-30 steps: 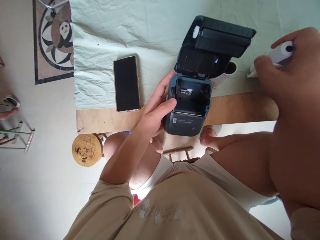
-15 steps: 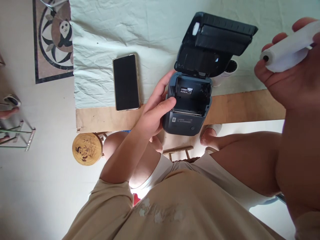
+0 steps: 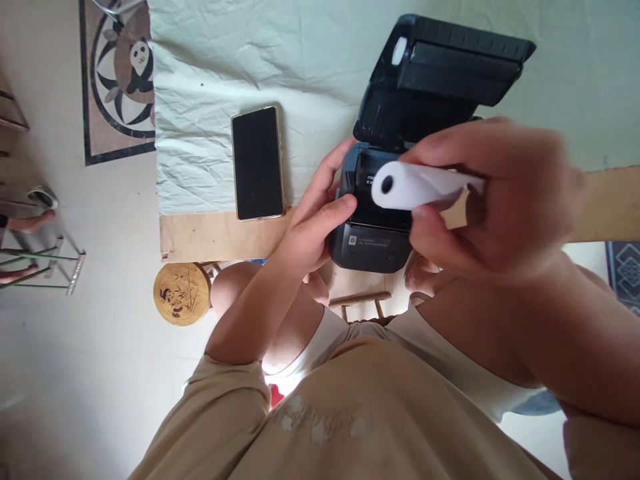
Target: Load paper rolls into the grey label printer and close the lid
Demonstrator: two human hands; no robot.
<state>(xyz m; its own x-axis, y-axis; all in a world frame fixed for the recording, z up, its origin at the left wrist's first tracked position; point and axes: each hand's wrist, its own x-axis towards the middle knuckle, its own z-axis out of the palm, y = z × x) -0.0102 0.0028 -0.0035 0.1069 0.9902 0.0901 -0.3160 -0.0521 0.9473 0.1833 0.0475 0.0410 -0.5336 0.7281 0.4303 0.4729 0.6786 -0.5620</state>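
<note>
A dark label printer (image 3: pixel 370 248) is gripped along its left side by my left hand (image 3: pixel 315 223), the thumb over the rim of its roll bay. Its lid (image 3: pixel 445 87) stands raised, tilted away from me. A white paper roll (image 3: pixel 415 187) with a dark hole in its end is pinched between the thumb and fingers of my right hand (image 3: pixel 505 200), which is blurred by motion. The roll hangs over the printer's bay, hiding much of the inside; I cannot tell whether they touch.
A phone (image 3: pixel 259 163) lies screen up on the pale green cloth (image 3: pixel 200 40), left of the printer. The table's bare wooden edge (image 3: pixel 210 238) runs along the front. A round stool (image 3: pixel 181 293) stands below it. Another person's foot (image 3: pixel 40 217) shows at the far left.
My right hand has brought the paper roll from the far right leftward, over the printer's bay. My left hand keeps its hold on the printer. The view has shifted slightly.
</note>
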